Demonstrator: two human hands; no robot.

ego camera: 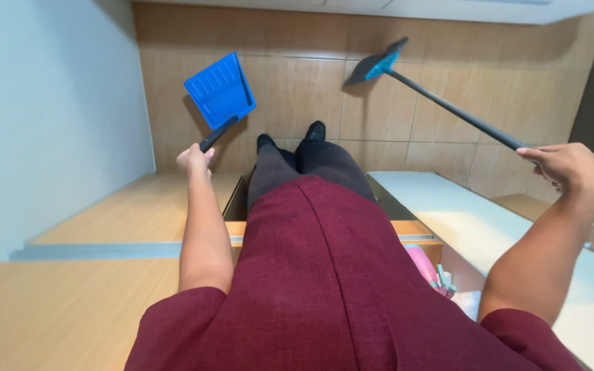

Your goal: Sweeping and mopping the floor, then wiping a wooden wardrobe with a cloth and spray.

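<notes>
the left hand has its fingers wrapped shut around the dark handle of a blue dustpan, which hangs out over the tan tiled floor with its ribbed tray tipped away from the body; the right hand is closed the same way around the upper end of a long dark broom, whose shaft slants down and leftward to a flat head with a blue collar, near the floor just ahead of the black shoes – both tools are held clear of the body, well apart from each other. the dustpan looks like thin moulded plastic, light and stiff, best carried at the handle as it is, since the tray lip would flex under a pinch. the broom is likely light too but long, so a grip at the very end gives little leverage – holding lower on the shaft would steady the head. wooden shelves flank the legs, with a white tabletop at the right
</notes>
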